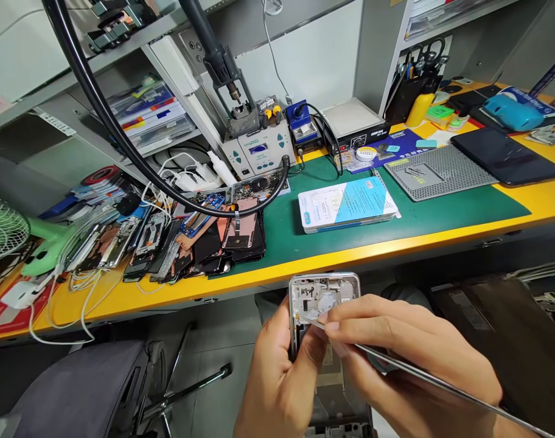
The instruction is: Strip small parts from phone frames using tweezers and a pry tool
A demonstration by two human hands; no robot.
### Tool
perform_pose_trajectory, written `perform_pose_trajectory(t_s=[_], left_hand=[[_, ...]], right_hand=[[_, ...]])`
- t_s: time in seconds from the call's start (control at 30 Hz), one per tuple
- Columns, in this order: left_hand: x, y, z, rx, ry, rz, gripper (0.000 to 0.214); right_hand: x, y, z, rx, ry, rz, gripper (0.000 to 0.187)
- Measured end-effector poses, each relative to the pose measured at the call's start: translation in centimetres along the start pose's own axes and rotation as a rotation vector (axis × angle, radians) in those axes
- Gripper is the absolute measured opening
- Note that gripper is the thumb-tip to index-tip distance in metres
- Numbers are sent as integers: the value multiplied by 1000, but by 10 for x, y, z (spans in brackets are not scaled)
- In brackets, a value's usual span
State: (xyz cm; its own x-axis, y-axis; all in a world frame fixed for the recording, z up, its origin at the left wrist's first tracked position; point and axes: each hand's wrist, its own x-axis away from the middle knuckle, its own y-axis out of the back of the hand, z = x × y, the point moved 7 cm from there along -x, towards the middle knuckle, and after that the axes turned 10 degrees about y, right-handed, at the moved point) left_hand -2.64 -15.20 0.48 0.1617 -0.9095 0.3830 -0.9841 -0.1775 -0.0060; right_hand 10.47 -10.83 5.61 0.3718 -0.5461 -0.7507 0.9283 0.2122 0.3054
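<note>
My left hand (284, 371) is wrapped round an opened smartphone frame (325, 286) in front of the bench edge. Its silver rim and bare inner side face me, with handwritten marks near the top. A thin metal rod-like tool (418, 372) is pinched in my right hand (396, 347); its narrow tip rests at or just above the phone's inside, beside my left thumb. Whether the tip touches cannot be made out. Below my hands, another dark frame-like part (341, 431) shows partly at the bottom edge.
Stacked phone parts (195, 243) crowd the bench's left. A hot air station (259, 149) stands behind, its black hose (108, 128) arching across. A boxed pack (348, 204), perforated plate (437, 172) and dark tablet (508, 155) lie on the green mat (282, 243). A chair (81, 389) is lower left.
</note>
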Motion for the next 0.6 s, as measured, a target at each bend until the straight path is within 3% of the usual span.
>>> perform_pose_trajectory(t_s=[0.6], left_hand=[[-2, -1, -1, -1, 25, -26, 44]], right_hand=[[2, -3, -10, -171, -4, -19, 30]])
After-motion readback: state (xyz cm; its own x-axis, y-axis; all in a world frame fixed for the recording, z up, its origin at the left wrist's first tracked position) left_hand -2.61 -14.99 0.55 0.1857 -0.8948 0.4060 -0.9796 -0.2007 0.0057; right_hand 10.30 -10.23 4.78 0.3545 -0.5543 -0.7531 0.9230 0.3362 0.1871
